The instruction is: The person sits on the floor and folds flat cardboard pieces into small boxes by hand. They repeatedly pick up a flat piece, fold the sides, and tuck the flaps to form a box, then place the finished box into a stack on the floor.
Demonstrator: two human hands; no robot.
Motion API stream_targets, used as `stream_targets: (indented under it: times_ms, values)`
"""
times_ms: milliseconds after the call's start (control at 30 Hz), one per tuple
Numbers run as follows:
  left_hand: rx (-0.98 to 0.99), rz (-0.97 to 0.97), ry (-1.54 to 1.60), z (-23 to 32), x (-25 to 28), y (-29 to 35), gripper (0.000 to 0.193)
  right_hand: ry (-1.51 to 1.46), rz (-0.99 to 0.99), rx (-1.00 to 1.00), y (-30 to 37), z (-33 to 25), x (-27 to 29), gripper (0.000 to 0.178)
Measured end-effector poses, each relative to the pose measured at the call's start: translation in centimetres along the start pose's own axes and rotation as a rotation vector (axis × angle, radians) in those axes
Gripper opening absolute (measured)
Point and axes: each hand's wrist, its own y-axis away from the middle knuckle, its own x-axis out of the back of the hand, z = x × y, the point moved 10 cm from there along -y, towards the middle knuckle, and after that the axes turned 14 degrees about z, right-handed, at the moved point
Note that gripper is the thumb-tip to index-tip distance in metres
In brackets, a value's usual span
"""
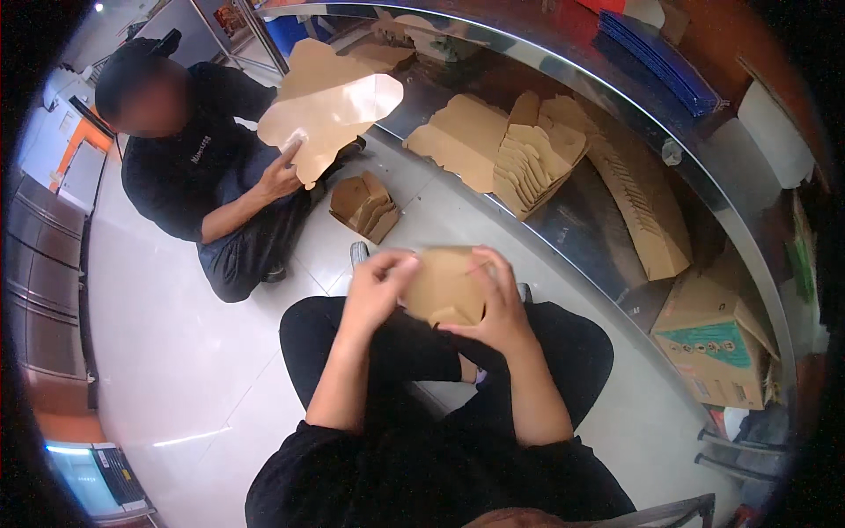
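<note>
A small brown cardboard box (pixel 444 286), partly folded up with its hollow side facing me, is held above my crossed legs. My right hand (pixel 497 308) grips its right side, thumb along the lower edge and fingers at the upper right corner. At its upper left edge, my left hand (pixel 377 289) has curled fingers, closed on the board and slightly blurred by motion. Beyond the box, several folded cardboard boxes (pixel 365 208) sit nested together on the floor.
A co-worker (pixel 198 158) sits on the floor at the left, holding a flat cardboard blank (pixel 330 106). Stacked cardboard pieces (pixel 532 150) and a long nested row (pixel 638 198) lie on the metal shelf (pixel 581 242) at the right. A carton (pixel 713 348) stands at the shelf's near end.
</note>
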Motion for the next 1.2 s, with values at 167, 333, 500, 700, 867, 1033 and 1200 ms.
stream_targets:
  times_ms: [167,333,500,700,867,1033,1200]
  values:
    - [-0.223,0.118,0.357,-0.1,4.3,-1.9,0.048,-0.658,0.245,-0.519,1.0,5.5,1.2,0.098]
    - [-0.507,-0.192,0.504,2.2,-0.5,1.4,0.131,-1.157,0.398,-0.974,4.8,7.5,-1.0,0.084]
    - [-0.506,-0.3,0.243,2.5,-5.2,4.3,0.146,-1.027,0.301,-0.808,5.2,6.7,-1.9,0.089]
    - [-0.265,-0.297,0.21,-0.6,-5.3,3.8,0.132,-0.79,0.108,-0.579,4.2,4.6,-2.3,0.104]
    - [-0.551,-0.279,0.106,1.9,-4.1,3.4,0.132,-0.76,-0.01,-0.596,4.2,5.1,-2.0,0.114]
    - [-0.665,-0.369,0.077,2.9,-4.7,4.2,0.137,-0.855,0.066,-0.644,3.5,4.6,-0.4,0.128]
    - [-0.542,-0.257,0.494,2.6,-4.4,4.4,0.136,-0.882,0.105,-0.724,5.8,6.2,-0.9,0.121]
